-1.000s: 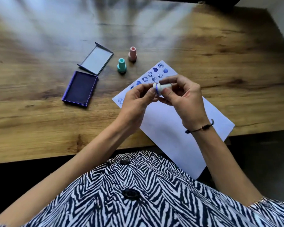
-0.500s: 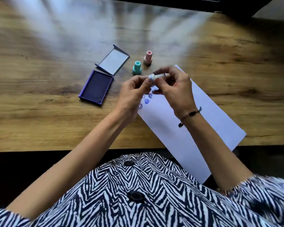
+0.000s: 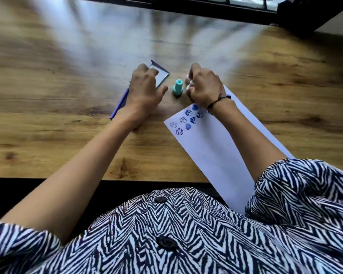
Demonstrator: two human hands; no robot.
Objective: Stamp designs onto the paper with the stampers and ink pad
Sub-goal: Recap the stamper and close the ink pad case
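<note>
My right hand (image 3: pixel 205 86) is closed around a small white stamper (image 3: pixel 188 87), held low over the table just past the far corner of the paper. A teal stamper (image 3: pixel 177 88) stands upright between my two hands. My left hand (image 3: pixel 145 89) lies palm down over the purple ink pad (image 3: pixel 119 104), fingers bent and apart, with the fingertips at the pad's raised lid (image 3: pixel 163 75). The white paper (image 3: pixel 216 147) lies slanted on the right, and its far corner carries several blue smiley and heart prints (image 3: pixel 186 120). The pink stamper is hidden.
The wooden table (image 3: pixel 67 125) runs left and far beyond the objects. Its near edge (image 3: pixel 67 177) is just in front of my striped shirt, and the paper overhangs it. A dark window frame (image 3: pixel 206 8) lines the far side.
My hands have split apart. The left one moved left onto the ink pad, and the right one carried the white stamper forward beside the teal stamper. The camera has tilted further forward.
</note>
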